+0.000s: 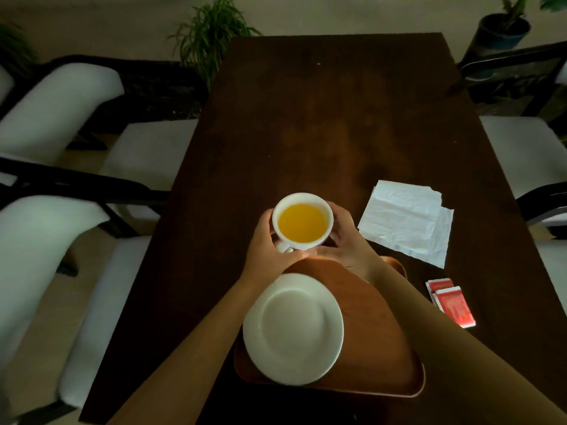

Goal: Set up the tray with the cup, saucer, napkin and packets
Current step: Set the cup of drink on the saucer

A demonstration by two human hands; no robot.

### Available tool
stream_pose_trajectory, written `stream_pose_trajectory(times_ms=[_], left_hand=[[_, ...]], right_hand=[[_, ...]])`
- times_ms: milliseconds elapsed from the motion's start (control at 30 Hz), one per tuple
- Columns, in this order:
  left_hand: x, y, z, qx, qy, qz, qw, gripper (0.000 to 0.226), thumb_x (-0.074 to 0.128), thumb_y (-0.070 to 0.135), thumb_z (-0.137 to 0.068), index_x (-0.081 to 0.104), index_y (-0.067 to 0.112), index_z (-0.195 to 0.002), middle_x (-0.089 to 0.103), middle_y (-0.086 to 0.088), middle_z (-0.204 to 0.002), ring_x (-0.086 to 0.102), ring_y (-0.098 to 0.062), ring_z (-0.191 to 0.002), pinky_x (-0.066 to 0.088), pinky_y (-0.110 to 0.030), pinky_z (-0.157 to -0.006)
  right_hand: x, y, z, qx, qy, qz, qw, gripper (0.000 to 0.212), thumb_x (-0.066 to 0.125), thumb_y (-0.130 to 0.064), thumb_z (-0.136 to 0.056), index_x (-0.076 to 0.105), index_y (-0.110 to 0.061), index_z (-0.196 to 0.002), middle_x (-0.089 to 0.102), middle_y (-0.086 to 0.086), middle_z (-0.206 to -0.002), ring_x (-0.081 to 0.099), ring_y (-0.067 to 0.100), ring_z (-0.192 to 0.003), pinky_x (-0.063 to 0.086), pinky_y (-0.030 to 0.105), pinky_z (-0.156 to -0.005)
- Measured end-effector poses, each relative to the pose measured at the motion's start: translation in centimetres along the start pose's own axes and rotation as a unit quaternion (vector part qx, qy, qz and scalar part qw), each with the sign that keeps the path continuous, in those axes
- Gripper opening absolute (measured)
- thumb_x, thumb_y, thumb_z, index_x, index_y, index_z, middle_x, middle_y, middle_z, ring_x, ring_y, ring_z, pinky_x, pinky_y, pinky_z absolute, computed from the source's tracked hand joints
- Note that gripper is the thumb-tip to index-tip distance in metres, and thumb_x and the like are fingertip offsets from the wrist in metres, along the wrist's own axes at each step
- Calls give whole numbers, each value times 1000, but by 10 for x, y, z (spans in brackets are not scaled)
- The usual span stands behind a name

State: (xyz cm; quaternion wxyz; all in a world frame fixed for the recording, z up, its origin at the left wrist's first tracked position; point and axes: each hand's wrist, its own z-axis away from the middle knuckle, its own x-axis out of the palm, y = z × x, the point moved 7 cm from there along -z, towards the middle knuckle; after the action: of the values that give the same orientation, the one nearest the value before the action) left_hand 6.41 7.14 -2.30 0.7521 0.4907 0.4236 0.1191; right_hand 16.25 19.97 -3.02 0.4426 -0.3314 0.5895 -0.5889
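Note:
A white cup (302, 222) full of yellow-orange liquid is held between both hands, just beyond the far edge of the brown tray (380, 332). My left hand (270, 246) wraps its left side and handle, and my right hand (346, 237) cups its right side. An empty white saucer (293, 329) lies on the left part of the tray. A white napkin (405, 220) lies unfolded on the table to the right. Two red packets (451, 302) lie on the table right of the tray.
The dark wooden table (306, 118) stretches away from me. White-cushioned chairs (46, 111) stand along the left side and others (527, 154) along the right. Potted plants (211, 35) stand on the floor past the table's far end.

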Motion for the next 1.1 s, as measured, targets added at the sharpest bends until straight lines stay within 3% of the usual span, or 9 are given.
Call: stream_pose_trajectory(times_ms=[167, 300, 400, 500, 600, 700, 767, 933, 1100], left_hand=[[-9, -8, 60, -13, 43, 25, 999, 92, 83, 37, -58, 25, 41, -130, 37, 23, -121, 41, 4, -108, 33, -1, -66], [-11, -13, 102, -10, 46, 91, 995, 85, 84, 30, -56, 32, 47, -121, 43, 26, -119, 47, 9, -109, 42, 0, -74], [-7, -27, 130, -38, 57, 108, 992, 86, 86, 23, -57, 34, 38, -124, 46, 11, -129, 49, -7, -118, 47, -19, -87], [-4, -38, 152, -52, 68, 91, 992, 94, 86, 27, -56, 32, 23, -133, 46, 0, -135, 48, -13, -121, 48, -36, -97], [-2, -41, 167, -54, 79, 87, 992, 95, 86, 32, -55, 32, 22, -133, 47, 1, -134, 47, -12, -123, 47, -42, -100], [1, -44, 175, -57, 88, 82, 991, 95, 86, 31, -56, 32, 20, -134, 47, -1, -136, 46, -14, -125, 46, -45, -101], [3, -47, 179, -63, 96, 72, 991, 96, 86, 32, -56, 31, 20, -135, 46, -1, -136, 44, -14, -126, 45, -44, -102], [7, -50, 184, -59, 107, 74, 990, 94, 84, 34, -58, 31, 25, -135, 45, 3, -135, 43, -12, -126, 43, -34, -101], [9, -46, 184, -55, 108, 71, 990, 94, 83, 36, -58, 28, 31, -134, 42, 14, -128, 41, -5, -124, 37, -14, -91]], right_hand=[[26, -3, 35, 12, -54, -24, 998, 87, 83, -14, -64, 32, -34, -133, 29, -2, -140, 40, 3, -127, 44, 14, -95], [46, 2, 68, 22, -90, -18, 996, 89, 83, -12, -63, 32, -30, -134, 31, 0, -139, 38, 12, -131, 40, 29, -107], [58, 7, 88, 27, -102, -1, 994, 89, 84, -17, -63, 32, -34, -134, 32, -3, -140, 37, 11, -131, 37, 31, -109], [67, 11, 103, 31, -114, 29, 993, 87, 83, -27, -63, 30, -48, -129, 33, -14, -136, 37, 4, -128, 37, 15, -102], [74, 15, 113, 32, -126, 40, 991, 85, 82, -27, -66, 30, -46, -130, 32, -30, -130, 36, -7, -124, 37, 4, -95], [77, 20, 119, 51, -138, 43, 988, 86, 81, -29, -67, 29, -40, -134, 35, -23, -133, 37, -3, -125, 35, 10, -96], [78, 21, 121, 57, -144, 49, 987, 87, 81, -32, -67, 27, -39, -135, 34, -14, -137, 37, 1, -126, 34, 12, -96], [80, 20, 125, 62, -148, 49, 986, 85, 81, -28, -67, 27, -42, -132, 35, -12, -137, 37, 2, -125, 35, 14, -95], [80, 19, 127, 63, -150, 50, 985, 86, 80, -24, -68, 25, -41, -132, 34, -10, -138, 37, 6, -127, 35, 17, -97]])
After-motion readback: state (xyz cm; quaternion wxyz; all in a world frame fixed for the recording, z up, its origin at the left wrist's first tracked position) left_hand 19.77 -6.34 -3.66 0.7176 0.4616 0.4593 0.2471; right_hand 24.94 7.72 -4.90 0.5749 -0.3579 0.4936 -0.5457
